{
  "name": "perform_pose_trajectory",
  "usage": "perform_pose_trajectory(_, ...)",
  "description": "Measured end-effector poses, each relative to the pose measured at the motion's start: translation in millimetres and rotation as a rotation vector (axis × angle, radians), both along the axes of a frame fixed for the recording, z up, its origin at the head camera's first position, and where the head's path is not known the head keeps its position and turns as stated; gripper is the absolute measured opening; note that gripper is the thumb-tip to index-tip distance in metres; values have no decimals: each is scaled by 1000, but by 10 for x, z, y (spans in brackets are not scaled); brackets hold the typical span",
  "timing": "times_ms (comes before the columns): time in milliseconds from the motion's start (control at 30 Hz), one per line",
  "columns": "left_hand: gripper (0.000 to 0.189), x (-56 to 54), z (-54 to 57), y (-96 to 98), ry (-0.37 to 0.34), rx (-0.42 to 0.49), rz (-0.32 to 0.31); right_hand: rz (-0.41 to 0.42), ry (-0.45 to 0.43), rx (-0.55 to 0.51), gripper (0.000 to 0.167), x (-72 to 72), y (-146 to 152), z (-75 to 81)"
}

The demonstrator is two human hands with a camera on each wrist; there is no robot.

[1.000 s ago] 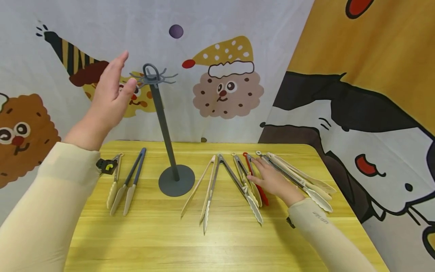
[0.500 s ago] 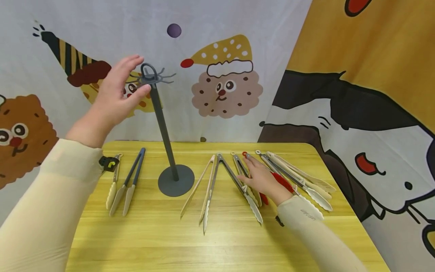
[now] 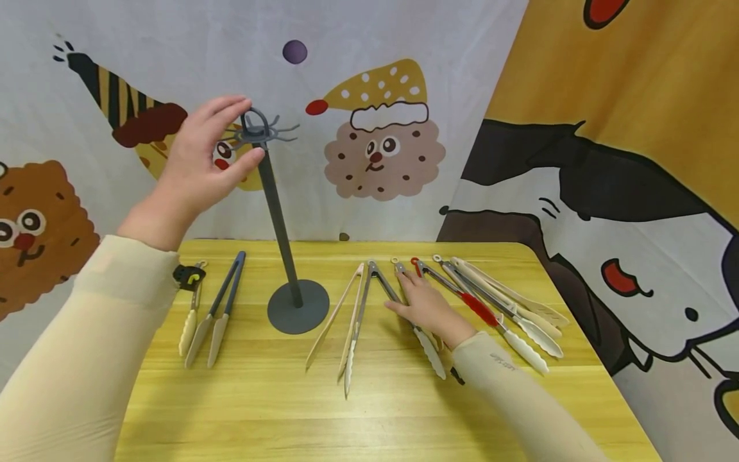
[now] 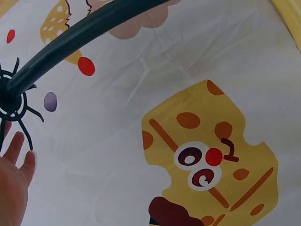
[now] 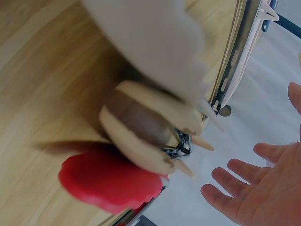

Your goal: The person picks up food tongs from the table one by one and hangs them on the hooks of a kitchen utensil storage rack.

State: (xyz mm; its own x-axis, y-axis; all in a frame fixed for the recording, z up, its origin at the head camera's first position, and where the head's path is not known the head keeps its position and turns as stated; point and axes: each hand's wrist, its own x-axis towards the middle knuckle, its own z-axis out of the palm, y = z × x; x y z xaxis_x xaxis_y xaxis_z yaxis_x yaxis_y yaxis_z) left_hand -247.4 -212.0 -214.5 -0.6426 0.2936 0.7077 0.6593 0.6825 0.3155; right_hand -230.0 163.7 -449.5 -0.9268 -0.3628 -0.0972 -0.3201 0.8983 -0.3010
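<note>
1. Left hand [image 3: 199,170] raised at top of stand [image 3: 277,218]; fingers and thumb parted around the hooks, can't tell if touching.
2. Stand upright on table [image 3: 346,430], round base flat.
3. Right hand [image 3: 427,307] low over cream tongs [image 5: 134,143], fingers extended and spread; contact unclear.
4. Cream tongs on table between grey tongs [image 3: 426,350] and red tongs [image 3: 479,309].
5. Grey tongs lie with legs wide apart, one leg beside pink tongs [image 3: 334,319].
6. Blue tongs [image 3: 232,292] left of stand, legs spread.
7. Printed cloth [image 3: 387,25] hangs behind.
</note>
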Motion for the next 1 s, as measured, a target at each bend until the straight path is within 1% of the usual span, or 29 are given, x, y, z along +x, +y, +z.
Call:
perform_pose_trajectory(100, 59, -1, 0, 21, 33, -2, 5, -7, -8, -9, 88, 11, -28, 2)
perform_pose_trajectory(267, 55, -2, 8, 34, 28, 6, 3, -11, -21, -23, 91, 11, -47, -26)
perform_pose_trajectory(433, 49, 17, 3, 29, 1, 16, -3, -23, -38, -32, 88, 1, -58, -56)
perform_pose_trajectory(567, 51, 32, -4, 37, -33, 9, 12, -29, -31, -41, 87, -7, -64, -67)
perform_pose_trajectory(667, 52, 31, -19, 54, -40, 8, 20, -26, -19, -28, 88, -19, -76, -82)
perform_pose_trajectory(867, 51, 21, -55, 84, -19, 15, 29, -30, -14, -11, 89, -27, -128, -105)
perform_pose_trajectory(1000, 49, 9, -70, 91, 12, 24, -4, -48, -27, 18, 95, -16, -178, -125)
